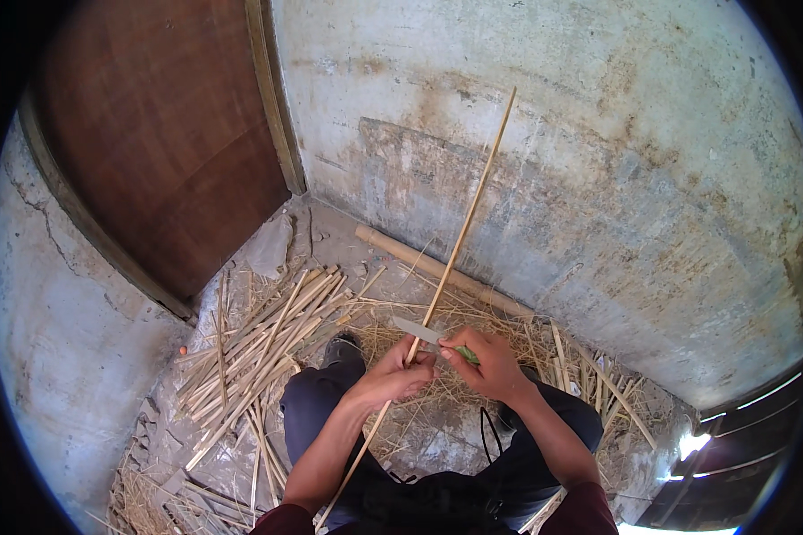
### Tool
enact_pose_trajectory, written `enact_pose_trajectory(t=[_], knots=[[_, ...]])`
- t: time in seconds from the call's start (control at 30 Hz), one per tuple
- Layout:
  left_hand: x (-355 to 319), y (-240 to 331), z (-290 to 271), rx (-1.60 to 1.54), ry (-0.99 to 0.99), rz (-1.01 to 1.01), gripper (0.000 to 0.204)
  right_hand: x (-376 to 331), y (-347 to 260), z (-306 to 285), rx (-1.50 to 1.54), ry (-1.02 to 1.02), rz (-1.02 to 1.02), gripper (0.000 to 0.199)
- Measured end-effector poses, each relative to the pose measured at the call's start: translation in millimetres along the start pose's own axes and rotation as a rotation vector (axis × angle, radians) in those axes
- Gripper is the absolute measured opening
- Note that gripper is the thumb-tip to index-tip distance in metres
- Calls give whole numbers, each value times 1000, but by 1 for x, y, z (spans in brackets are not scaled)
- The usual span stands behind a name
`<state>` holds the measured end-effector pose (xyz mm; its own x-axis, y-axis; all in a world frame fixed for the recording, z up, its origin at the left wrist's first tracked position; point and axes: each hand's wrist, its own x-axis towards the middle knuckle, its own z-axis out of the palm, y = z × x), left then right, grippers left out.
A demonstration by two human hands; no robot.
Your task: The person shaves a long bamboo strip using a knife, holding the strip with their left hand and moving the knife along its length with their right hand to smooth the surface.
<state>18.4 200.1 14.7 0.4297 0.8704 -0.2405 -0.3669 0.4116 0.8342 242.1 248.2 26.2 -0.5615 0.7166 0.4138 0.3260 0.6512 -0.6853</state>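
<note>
A long, thin bamboo strip slants from my lap up in front of the wall. My left hand is closed around it above my left knee. In my right hand is a knife with a flat grey blade and a partly hidden green handle. The blade lies across the strip just above my left hand, pointing left. Whether its edge bites into the strip is too small to tell.
Split bamboo strips lie heaped at my left. Shavings cover the floor between my feet. A thick bamboo pole rests along the foot of the stained wall. A brown door stands at the far left. More strips lie at right.
</note>
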Motion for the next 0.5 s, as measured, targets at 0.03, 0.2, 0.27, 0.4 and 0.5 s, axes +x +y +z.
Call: enact_pose_trajectory(t=[0.03,0.2,0.27,0.4,0.5], knots=[[3,-4,-6,96,-17,27,26,0,-1,1,12,-23,8,15],[12,-21,-19,334,-33,95,17,3,-3,7,37,-68,-35,14],[11,-19,-12,383,-1,142,16,3,-2,8,11,-96,-31,13],[13,-28,-12,261,20,226,17,5,-4,12,62,-91,-19,12],[8,-14,-10,264,-37,139,27,4,0,12,24,-34,-5,12]])
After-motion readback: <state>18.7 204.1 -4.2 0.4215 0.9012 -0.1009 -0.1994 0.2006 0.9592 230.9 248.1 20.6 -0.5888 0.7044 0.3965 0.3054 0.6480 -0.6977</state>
